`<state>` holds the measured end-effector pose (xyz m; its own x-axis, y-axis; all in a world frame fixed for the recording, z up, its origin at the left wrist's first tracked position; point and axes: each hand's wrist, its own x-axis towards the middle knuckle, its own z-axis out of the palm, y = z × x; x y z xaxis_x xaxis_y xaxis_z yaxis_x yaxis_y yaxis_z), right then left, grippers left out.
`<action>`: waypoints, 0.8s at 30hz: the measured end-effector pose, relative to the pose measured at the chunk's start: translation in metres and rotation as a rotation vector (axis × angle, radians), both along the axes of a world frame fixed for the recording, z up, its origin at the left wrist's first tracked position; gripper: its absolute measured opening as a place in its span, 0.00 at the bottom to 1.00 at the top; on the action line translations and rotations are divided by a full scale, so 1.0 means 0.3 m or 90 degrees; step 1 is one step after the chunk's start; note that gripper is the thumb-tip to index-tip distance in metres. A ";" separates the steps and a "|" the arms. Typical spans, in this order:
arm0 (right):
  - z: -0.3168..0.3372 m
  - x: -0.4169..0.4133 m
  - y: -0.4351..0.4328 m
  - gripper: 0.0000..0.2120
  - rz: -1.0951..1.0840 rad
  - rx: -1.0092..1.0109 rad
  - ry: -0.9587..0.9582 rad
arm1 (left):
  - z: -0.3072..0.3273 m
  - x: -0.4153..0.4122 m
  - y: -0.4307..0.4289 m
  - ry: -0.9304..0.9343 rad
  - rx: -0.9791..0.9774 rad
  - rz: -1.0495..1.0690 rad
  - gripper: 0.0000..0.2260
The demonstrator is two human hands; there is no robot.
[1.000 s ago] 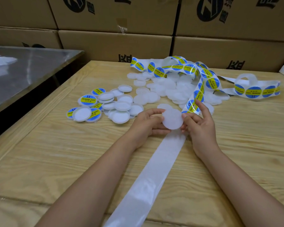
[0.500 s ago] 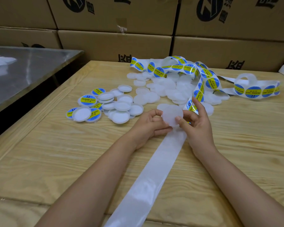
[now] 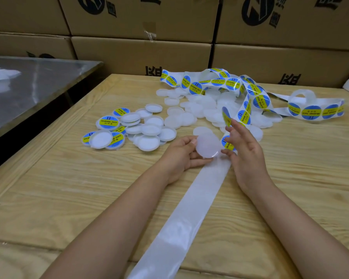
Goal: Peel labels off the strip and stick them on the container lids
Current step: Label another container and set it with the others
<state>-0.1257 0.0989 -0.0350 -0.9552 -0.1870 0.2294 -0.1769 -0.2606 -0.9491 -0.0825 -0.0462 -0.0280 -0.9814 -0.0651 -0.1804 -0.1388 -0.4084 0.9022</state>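
My left hand (image 3: 179,156) grips a plain white lid (image 3: 208,147) by its edge, just above the table. My right hand (image 3: 245,152) is beside it with straight fingers; a peeled blue-and-yellow label (image 3: 226,116) clings to a raised fingertip, and the thumb rests near the label strip. That label strip (image 3: 258,101) curls away to the back right with several labels on it. Its bare backing (image 3: 189,214) runs toward me between my arms. Labelled lids (image 3: 109,122) lie at the left and unlabelled lids (image 3: 199,109) in the middle.
Upturned white lids (image 3: 149,130) are heaped between the labelled pile and my hands. Cardboard boxes (image 3: 141,55) wall off the back of the wooden table (image 3: 69,188). A steel table (image 3: 34,81) stands at the left, with a gap between.
My right hand has lifted off the strip with a label stuck to a fingertip. My left hand has kept its hold on the lid and tilted it slightly.
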 end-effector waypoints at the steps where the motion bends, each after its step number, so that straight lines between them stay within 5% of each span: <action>1: 0.006 -0.004 0.006 0.12 0.035 -0.083 -0.084 | 0.000 -0.002 0.000 -0.005 0.025 0.015 0.14; 5: 0.025 -0.013 0.024 0.25 0.168 -0.237 -0.291 | 0.001 -0.010 -0.005 -0.007 0.057 0.050 0.14; 9: 0.025 -0.011 0.025 0.26 0.231 -0.266 -0.380 | -0.002 -0.010 -0.010 -0.002 0.080 0.047 0.14; 24: 0.010 -0.011 0.010 0.30 0.269 -0.267 -0.421 | -0.005 -0.007 -0.018 0.022 0.114 0.021 0.13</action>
